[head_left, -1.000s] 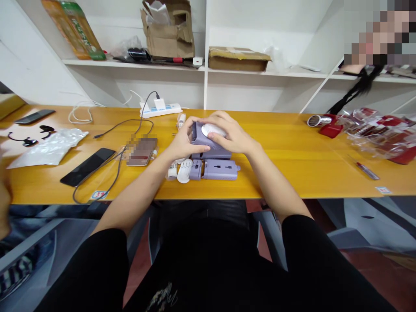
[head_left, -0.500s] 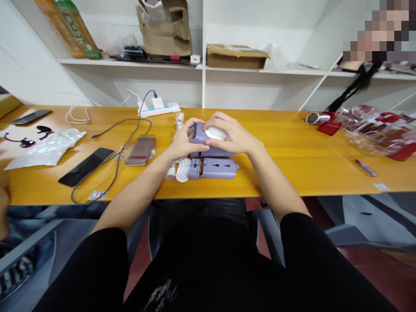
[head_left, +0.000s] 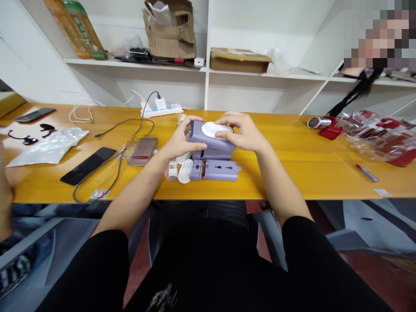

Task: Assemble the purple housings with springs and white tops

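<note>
Above the table I have a purple plastic casing (head_left: 198, 134) with a dotted side. My left hand (head_left: 178, 141) grips its left end, thumb along the near side and fingers over the far edge. A white oval ribbed piece (head_left: 212, 129) lies against the casing's top. My right hand (head_left: 243, 130) pinches its right part, thumb on top and fingers curled behind; the fingertips are partly hidden. Just below sits another purple casing (head_left: 221, 170) with two dark plug-shaped marks, beside a smaller purple part (head_left: 196, 170) and a white curved piece with a spring (head_left: 185, 171).
Left of my arms lie a black phone (head_left: 87, 165), a grey cable (head_left: 121, 173) and a crumpled white bag (head_left: 52, 146). A power strip (head_left: 162, 110) stands at the back. Right are a screwdriver-like tool (head_left: 367, 172) and red items in clear plastic (head_left: 383, 134). Another person's arm (head_left: 4, 195) shows at the left edge.
The casing has tilted, and more of its dotted near side shows. More of the white oval piece is uncovered as my right hand has shifted right. The view has shifted slightly.
</note>
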Motion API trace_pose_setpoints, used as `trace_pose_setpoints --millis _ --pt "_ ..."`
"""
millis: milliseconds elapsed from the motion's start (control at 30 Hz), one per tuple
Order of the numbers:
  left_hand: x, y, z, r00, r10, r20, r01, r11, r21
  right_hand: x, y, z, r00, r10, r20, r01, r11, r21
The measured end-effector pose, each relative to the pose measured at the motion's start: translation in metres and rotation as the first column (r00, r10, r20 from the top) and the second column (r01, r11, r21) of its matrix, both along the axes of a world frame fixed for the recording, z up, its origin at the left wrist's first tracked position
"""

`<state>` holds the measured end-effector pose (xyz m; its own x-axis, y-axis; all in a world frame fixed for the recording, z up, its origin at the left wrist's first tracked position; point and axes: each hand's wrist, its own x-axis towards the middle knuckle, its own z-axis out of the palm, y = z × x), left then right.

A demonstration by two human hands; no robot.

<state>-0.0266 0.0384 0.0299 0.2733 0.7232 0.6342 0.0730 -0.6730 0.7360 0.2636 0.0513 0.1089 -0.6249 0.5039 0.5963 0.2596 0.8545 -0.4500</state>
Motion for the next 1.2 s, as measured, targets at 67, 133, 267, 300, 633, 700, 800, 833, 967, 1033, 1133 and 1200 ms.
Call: trace_pose_setpoints --millis 67,133,267,300,633,700,800,833,967,1033,1133,1200 --pt "-0.001 -0.001 0.0 1.0 0.0 0.001 0.0 1.0 -0.008 -0.001 -0.001 0.001 1.0 -0.006 0.0 0.006 1.0 0.015" --pt "-0.002 -0.001 0.001 1.0 0.008 0.0 -0.008 1.0 -0.011 -0.001 -0.004 0.002 1.0 -0.015 0.005 0.014 0.999 0.034" --pt "-0.003 0.0 -0.002 1.0 0.003 0.017 -0.003 1.0 0.006 -0.004 -0.012 0.005 0.999 -0.046 0.015 0.045 0.997 0.061" --pt "-0.003 0.0 -0.003 1.0 -0.005 0.025 0.004 1.0 0.006 -0.004 -0.014 0.005 0.998 -0.06 0.01 0.059 0.996 0.063" --pt "-0.034 0.019 0.004 0.984 0.131 0.12 -0.137 0.99 0.045 0.004 0.018 0.018 0.952 -0.201 -0.231 0.142 0.958 -0.248" --pt "-0.05 0.026 0.007 0.959 0.209 0.189 -0.219 0.975 0.036 0.003 0.047 0.021 0.928 -0.241 -0.286 0.135 0.929 -0.344" --pt "-0.071 0.037 0.009 0.898 0.312 0.31 -0.327 0.945 -0.002 -0.013 0.098 0.02 0.903 -0.279 -0.325 0.088 0.863 -0.497" --pt "-0.076 0.041 0.009 0.874 0.342 0.346 -0.361 0.933 -0.009 -0.023 0.114 0.018 0.9 -0.298 -0.318 0.084 0.834 -0.545" --pt "-0.086 0.053 0.006 0.8 0.425 0.424 -0.468 0.884 -0.003 -0.077 0.163 0.003 0.879 -0.434 -0.199 0.21 0.726 -0.655" --pt "-0.089 0.059 0.002 0.786 0.43 0.444 -0.485 0.874 0.011 -0.105 0.179 -0.003 0.848 -0.524 -0.084 0.351 0.673 -0.651" --pt "-0.089 0.066 -0.005 0.787 0.417 0.454 -0.488 0.872 0.044 -0.137 0.194 -0.01 0.795 -0.598 0.106 0.53 0.599 -0.601" --pt "-0.087 0.069 -0.01 0.786 0.406 0.467 -0.485 0.873 0.058 -0.152 0.199 -0.013 0.786 -0.581 0.212 0.584 0.584 -0.563"
